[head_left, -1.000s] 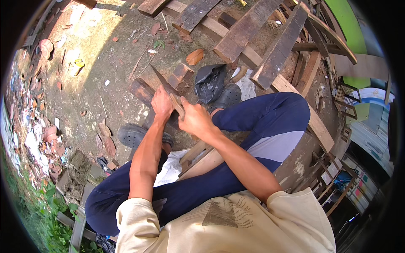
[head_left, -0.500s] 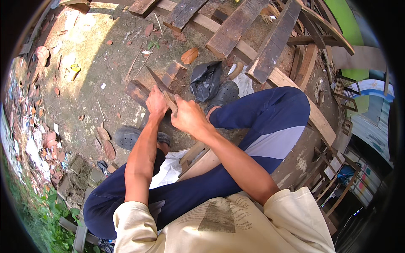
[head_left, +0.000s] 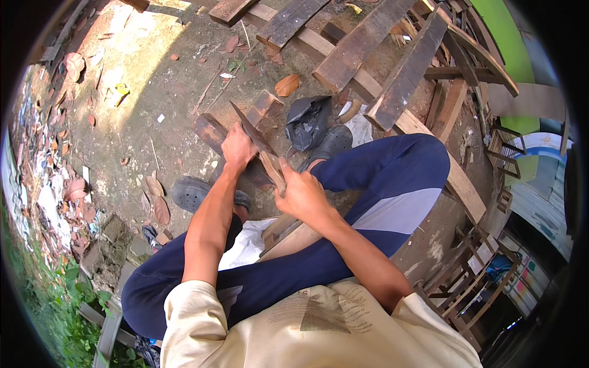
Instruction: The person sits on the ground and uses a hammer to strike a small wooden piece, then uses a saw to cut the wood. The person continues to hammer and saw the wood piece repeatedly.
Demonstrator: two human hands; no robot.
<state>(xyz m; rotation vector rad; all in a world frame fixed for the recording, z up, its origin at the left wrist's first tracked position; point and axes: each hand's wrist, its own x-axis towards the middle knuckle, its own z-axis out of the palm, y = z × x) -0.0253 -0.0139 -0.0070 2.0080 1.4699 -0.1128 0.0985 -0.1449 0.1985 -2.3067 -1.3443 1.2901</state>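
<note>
My right hand point(head_left: 302, 195) is closed around the wooden handle of a handsaw point(head_left: 256, 136). Its dark, tapering blade points away to the upper left. Close beside the blade, my left hand point(head_left: 238, 149) grips a dark piece of wood point(head_left: 210, 130) low between my feet; its fingertips are partly hidden. The blade lies across that wood, though the exact contact is covered by my left hand. A second short wood piece point(head_left: 266, 105) rests just beyond, close to the saw tip.
A black plastic bag point(head_left: 307, 122) lies by my right clog point(head_left: 336, 142). Long dark planks point(head_left: 366, 46) lie across a beam at the upper right. Dry leaves and litter point(head_left: 52, 205) line the left side. A wooden chair point(head_left: 506, 147) stands at far right.
My right hand has drawn the saw back toward my body and to the right. My left hand stays at the wood. The whole view has shifted slightly.
</note>
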